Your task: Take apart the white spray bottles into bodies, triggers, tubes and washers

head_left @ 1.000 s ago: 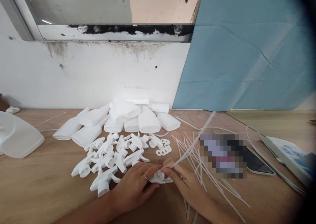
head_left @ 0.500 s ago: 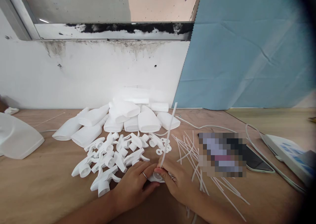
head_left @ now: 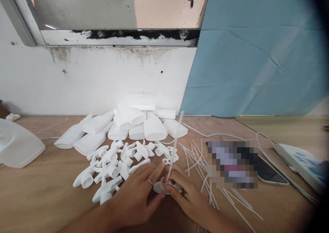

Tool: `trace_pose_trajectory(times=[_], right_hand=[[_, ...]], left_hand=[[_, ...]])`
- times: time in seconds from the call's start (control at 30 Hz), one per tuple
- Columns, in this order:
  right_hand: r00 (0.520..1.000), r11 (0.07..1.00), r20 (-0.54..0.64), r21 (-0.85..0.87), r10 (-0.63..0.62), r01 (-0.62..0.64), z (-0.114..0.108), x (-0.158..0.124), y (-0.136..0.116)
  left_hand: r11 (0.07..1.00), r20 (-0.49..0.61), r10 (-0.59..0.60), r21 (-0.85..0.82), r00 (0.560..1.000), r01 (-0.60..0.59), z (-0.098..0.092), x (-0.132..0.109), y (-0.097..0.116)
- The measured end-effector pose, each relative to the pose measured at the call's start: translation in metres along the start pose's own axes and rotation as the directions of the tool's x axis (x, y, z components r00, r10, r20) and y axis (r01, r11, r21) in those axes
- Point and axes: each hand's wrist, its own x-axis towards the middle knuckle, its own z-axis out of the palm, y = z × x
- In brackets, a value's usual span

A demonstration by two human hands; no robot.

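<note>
White and small, a spray head (head_left: 158, 187) is sitting in the half-closed left hand (head_left: 137, 193) at the near side of the table (head_left: 38, 198), while the right hand (head_left: 186, 193), nearly closed, is pinching a thin tube (head_left: 174, 149) that is standing almost upright above it.

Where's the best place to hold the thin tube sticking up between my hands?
Probably near the foot of the tube, just above the white part, pinched from the right with your right hand: it's long and slender, rises steeply with a slight rightward lean, and its lower end is at that hand's fingertips.
</note>
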Motion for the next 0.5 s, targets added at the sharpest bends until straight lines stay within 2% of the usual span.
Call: trace_pose_trajectory(times=[0.1,0.2,0.23,0.3,0.37,0.43,0.5], right_hand=[[0.998,0.999,0.053,-0.026,0.034,-0.033,-0.001,-0.001,-0.003],[0.993,0.995,0.095,-0.088,0.064,-0.056,-0.001,-0.003,-0.005],[0.993,0.993,0.100,-0.105,0.069,-0.058,0.000,-0.004,-0.005],[0.992,0.990,0.096,-0.128,0.079,-0.066,0.001,-0.005,-0.003],[0.991,0.987,0.083,-0.132,0.105,-0.093,0.003,-0.007,0.000],[0.985,0.982,0.066,-0.118,0.158,-0.149,0.005,-0.008,0.003],[0.972,0.970,0.041,-0.088,0.231,-0.227,0.006,-0.007,0.005]], left_hand=[[0.988,-0.164,-0.039,0.140,0.986,0.063,-0.034,0.009,-0.026],[0.905,-0.364,-0.135,0.332,0.921,0.264,-0.070,0.012,-0.073],[0.850,-0.406,-0.208,0.374,0.890,0.370,-0.080,0.009,-0.091],[0.724,-0.473,-0.373,0.390,0.798,0.569,-0.096,0.000,-0.124],[0.660,-0.508,-0.467,0.345,0.724,0.668,-0.106,-0.013,-0.150],[0.590,-0.494,-0.604,0.250,0.625,0.768,-0.111,-0.025,-0.169],[0.557,-0.466,-0.675,0.187,0.572,0.809,-0.113,-0.033,-0.181]])
